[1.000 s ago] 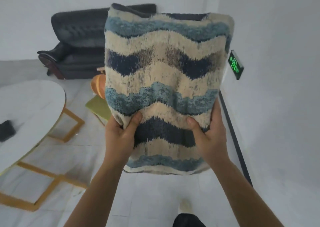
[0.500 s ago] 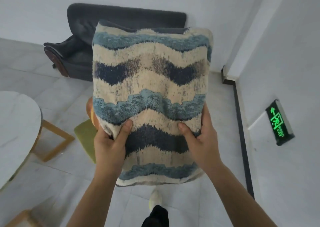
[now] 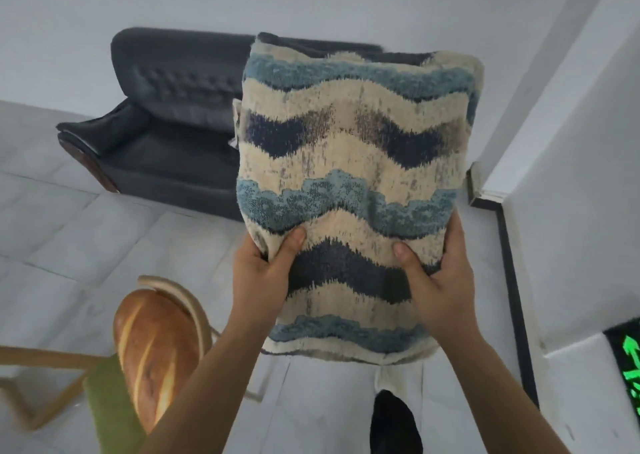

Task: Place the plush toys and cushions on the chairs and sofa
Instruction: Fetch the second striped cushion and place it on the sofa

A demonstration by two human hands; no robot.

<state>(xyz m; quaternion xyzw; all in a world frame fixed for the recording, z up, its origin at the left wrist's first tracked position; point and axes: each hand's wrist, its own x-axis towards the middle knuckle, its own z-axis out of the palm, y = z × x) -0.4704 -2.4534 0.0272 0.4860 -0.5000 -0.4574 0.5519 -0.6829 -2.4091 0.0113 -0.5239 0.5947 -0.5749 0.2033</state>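
cushion (image 3: 353, 176) upright in my grip, blue-and-cream waves | sofa (image 3: 166, 135) black, behind it (partly hidden) | bread plush (image 3: 152, 356) on chair (image 3: 194, 311), lower left

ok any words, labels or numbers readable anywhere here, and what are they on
None can be read.
Green lit sign low on the right wall: an arrow and glowing marks, cut off by the picture's edge, not readable as text.
Wave-patterned cushion, black sofa, bread-shaped plush: no text visible.
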